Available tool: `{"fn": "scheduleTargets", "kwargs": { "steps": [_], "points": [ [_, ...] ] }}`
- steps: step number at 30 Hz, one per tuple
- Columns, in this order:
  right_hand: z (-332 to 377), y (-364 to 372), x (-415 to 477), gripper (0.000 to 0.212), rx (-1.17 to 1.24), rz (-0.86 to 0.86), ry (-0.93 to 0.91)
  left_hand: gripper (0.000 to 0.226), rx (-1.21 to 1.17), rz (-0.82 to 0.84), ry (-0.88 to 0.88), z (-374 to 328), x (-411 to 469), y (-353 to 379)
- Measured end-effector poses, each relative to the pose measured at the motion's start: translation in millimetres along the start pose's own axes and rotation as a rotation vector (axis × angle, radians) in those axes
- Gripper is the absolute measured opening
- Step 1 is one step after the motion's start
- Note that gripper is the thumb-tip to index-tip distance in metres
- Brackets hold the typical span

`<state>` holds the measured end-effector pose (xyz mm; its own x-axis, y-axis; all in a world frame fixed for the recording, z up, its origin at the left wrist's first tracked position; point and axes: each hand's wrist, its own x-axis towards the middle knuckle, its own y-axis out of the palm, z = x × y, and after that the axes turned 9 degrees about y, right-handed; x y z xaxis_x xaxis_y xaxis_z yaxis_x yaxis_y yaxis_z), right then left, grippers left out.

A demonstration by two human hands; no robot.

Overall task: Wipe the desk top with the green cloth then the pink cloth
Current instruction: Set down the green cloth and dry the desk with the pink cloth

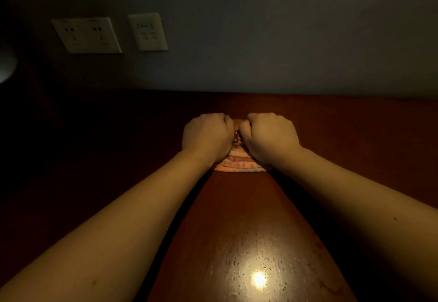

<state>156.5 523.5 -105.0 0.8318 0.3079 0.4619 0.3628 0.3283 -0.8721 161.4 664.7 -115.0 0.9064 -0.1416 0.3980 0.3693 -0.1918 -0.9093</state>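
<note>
The pink cloth, striped and folded small, lies on the reddish-brown desk top a little way in front of the wall. My left hand and my right hand sit side by side on top of it, fingers curled down into the fabric. Only the cloth's near edge and a patterned strip between the hands show. No green cloth is in view.
A grey wall rises behind the desk, with a double socket plate and a smaller plate at the upper left. A lamp glare shines on the wet-speckled desk surface near me. The left side is very dark.
</note>
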Motion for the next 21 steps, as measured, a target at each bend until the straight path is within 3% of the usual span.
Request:
{"fn": "scheduleTargets", "kwargs": {
  "steps": [3,10,15,21],
  "points": [
    [-2,5,1,0.024,0.034,-0.04,0.002,0.039,-0.006,-0.029,-0.012,1,-2,5],
    [-13,32,48,0.036,0.066,0.026,0.241,0.038,0.053,0.012,0.001,4,34,6],
    [-8,19,32,0.023,-0.003,-0.024,0.075,0.038,0.024,0.05,0.005,5,33,5],
    [-7,15,36,0.022,-0.022,0.032,0.054,0.042,0.003,-0.004,-0.047,12,41,16]
  ]
}}
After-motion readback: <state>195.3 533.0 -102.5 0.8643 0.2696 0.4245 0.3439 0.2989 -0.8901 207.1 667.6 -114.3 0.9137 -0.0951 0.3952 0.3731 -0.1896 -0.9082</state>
